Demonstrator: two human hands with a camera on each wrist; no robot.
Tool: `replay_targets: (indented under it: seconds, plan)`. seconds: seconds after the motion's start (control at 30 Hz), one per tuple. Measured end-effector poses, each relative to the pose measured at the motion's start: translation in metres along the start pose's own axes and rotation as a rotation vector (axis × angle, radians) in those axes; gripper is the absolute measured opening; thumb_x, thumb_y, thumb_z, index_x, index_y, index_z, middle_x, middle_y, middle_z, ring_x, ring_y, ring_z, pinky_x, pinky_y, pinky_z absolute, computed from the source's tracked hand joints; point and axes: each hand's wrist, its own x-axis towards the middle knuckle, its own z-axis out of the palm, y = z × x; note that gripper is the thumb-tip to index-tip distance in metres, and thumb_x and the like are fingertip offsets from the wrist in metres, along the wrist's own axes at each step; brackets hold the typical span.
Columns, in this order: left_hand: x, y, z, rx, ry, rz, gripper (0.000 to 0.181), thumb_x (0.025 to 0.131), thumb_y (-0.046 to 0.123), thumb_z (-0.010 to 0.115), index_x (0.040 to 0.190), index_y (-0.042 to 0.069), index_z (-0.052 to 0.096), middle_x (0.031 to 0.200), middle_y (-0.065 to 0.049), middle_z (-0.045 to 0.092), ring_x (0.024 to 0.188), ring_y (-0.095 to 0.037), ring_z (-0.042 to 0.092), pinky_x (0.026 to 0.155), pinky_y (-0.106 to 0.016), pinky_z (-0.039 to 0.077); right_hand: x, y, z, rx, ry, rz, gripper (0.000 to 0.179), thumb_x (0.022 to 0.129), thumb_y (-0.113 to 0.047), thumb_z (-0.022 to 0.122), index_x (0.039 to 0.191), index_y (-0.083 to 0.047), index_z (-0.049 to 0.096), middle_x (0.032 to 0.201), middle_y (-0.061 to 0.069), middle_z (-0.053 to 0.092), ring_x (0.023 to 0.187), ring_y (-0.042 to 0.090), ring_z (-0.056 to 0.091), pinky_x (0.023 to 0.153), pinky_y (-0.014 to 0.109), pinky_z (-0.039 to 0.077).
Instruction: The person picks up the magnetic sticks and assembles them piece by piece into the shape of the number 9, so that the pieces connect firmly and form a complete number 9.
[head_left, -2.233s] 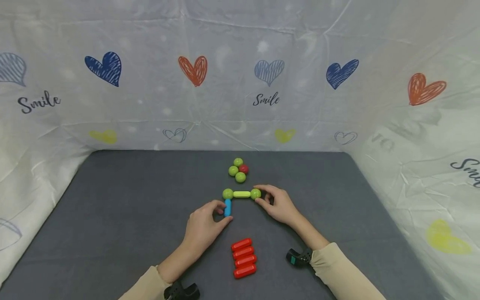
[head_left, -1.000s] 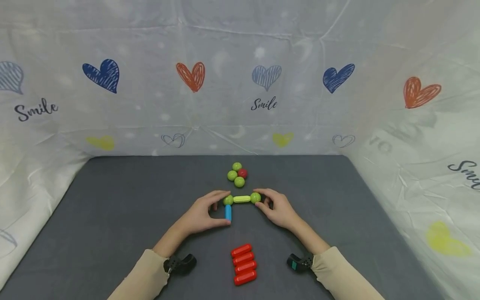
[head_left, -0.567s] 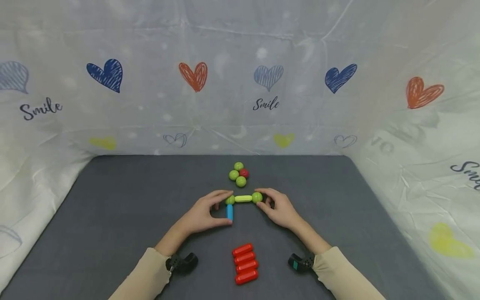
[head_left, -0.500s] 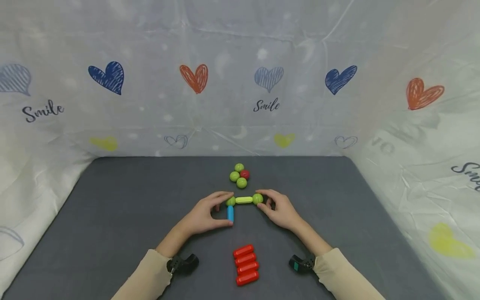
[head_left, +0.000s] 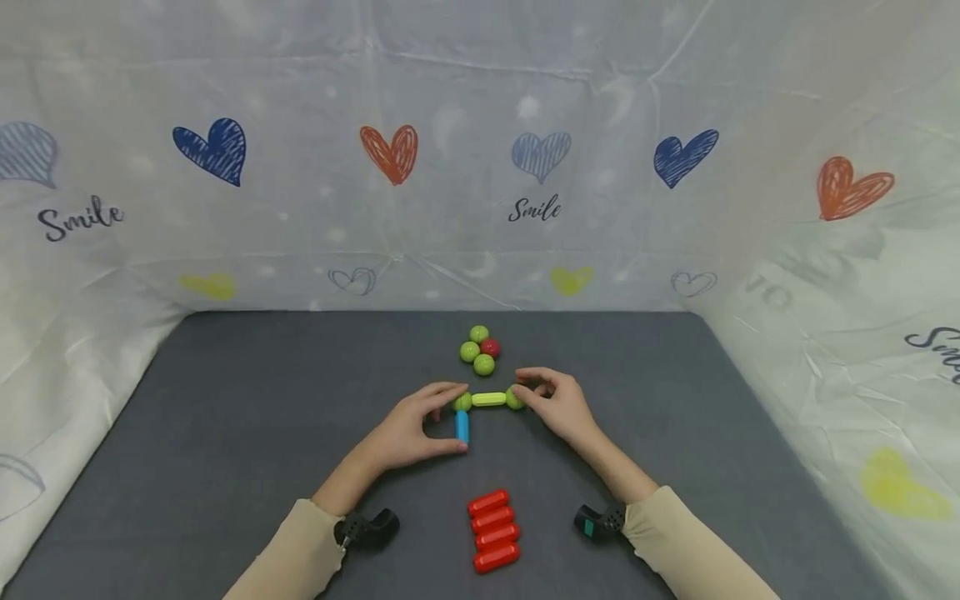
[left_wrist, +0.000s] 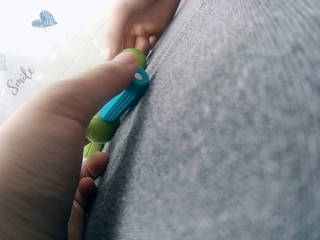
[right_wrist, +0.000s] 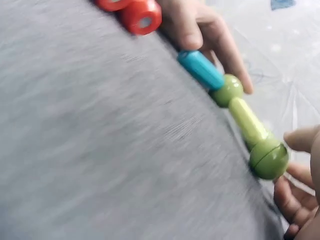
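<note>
An L-shaped toy piece lies on the dark grey cloth in front of me: a blue rod (head_left: 462, 427), a green ball (head_left: 462, 402) at the corner, a yellow-green rod (head_left: 489, 400) and another green ball (right_wrist: 270, 158) at the right end. My left hand (head_left: 408, 429) spans the blue rod, thumb at its near end and fingertips on the corner ball's far side. At the right-hand ball, my right hand (head_left: 561, 406) has its thumb overlapping the ball in the head view, fingers curled around it. The right wrist view shows those fingertips right at the ball.
Several red rods (head_left: 496, 536) lie side by side nearer to me; silver discs show at their ends. Beyond the L, several green balls (head_left: 469, 352) cluster with one red ball (head_left: 490, 348). A white sheet (head_left: 450, 200) printed with hearts hangs behind the table.
My left hand's fingers moved from the blue rod up to the corner ball, its thumb staying at the rod's near end. My right hand's fingers and thumb have just shifted upward around the right ball.
</note>
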Motion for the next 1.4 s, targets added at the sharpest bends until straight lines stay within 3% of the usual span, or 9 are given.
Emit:
replay_targets:
  seconds: [0.13, 0.27, 0.6, 0.8, 1.13, 1.4]
  plan:
    - [0.000, 0.000, -0.002, 0.004, 0.002, -0.006, 0.084, 0.086, 0.038, 0.091, 0.158, 0.016, 0.054, 0.153, -0.003, 0.056, 0.087, -0.009, 0.052, 0.080, -0.031, 0.048, 0.015, -0.009, 0.003, 0.022, 0.002, 0.107, 0.040, 0.099, -0.027, 0.079, 0.133, -0.007, 0.074, 0.125, 0.011, 0.075, 0.083, 0.013, 0.063, 0.072, 0.029, 0.049]
    - [0.000, -0.001, -0.002, 0.004, -0.004, -0.008, 0.084, 0.087, 0.039, 0.090, 0.159, 0.016, 0.053, 0.154, -0.003, 0.055, 0.088, -0.010, 0.053, 0.081, -0.032, 0.049, 0.030, -0.013, 0.005, 0.027, -0.019, 0.139, 0.043, 0.097, -0.027, 0.081, 0.134, -0.008, 0.073, 0.128, 0.010, 0.074, 0.090, 0.017, 0.064, 0.077, 0.033, 0.051]
    - [0.000, -0.003, 0.002, -0.007, -0.017, -0.009, 0.084, 0.088, 0.040, 0.089, 0.159, 0.017, 0.052, 0.155, -0.003, 0.054, 0.090, -0.009, 0.054, 0.084, -0.032, 0.051, 0.048, -0.005, 0.002, 0.011, -0.114, 0.017, 0.042, 0.095, -0.021, 0.084, 0.133, -0.008, 0.073, 0.129, 0.013, 0.074, 0.073, 0.017, 0.056, 0.066, 0.031, 0.046]
    - [0.000, -0.002, 0.001, -0.010, -0.024, -0.021, 0.084, 0.088, 0.042, 0.089, 0.160, 0.018, 0.051, 0.156, -0.003, 0.054, 0.093, -0.010, 0.055, 0.085, -0.034, 0.051, 0.054, -0.006, 0.004, -0.007, -0.122, -0.066, 0.038, 0.093, -0.017, 0.085, 0.129, -0.008, 0.076, 0.124, 0.012, 0.077, 0.070, 0.016, 0.057, 0.063, 0.028, 0.044]
    - [-0.001, -0.002, 0.000, -0.004, -0.016, -0.010, 0.084, 0.088, 0.040, 0.089, 0.159, 0.017, 0.052, 0.155, -0.003, 0.054, 0.093, -0.010, 0.053, 0.083, -0.033, 0.050, 0.064, -0.005, 0.011, -0.085, -0.146, -0.061, 0.041, 0.090, -0.018, 0.088, 0.129, -0.010, 0.077, 0.116, 0.008, 0.076, 0.071, 0.015, 0.057, 0.065, 0.029, 0.045]
    - [-0.001, -0.003, 0.000, -0.003, -0.015, -0.012, 0.084, 0.088, 0.041, 0.089, 0.160, 0.019, 0.051, 0.155, 0.001, 0.054, 0.094, -0.009, 0.055, 0.084, -0.033, 0.051, 0.068, -0.003, 0.013, -0.112, -0.174, -0.074, 0.038, 0.092, -0.019, 0.086, 0.128, -0.009, 0.077, 0.090, 0.003, 0.070, 0.069, 0.016, 0.055, 0.065, 0.030, 0.044]
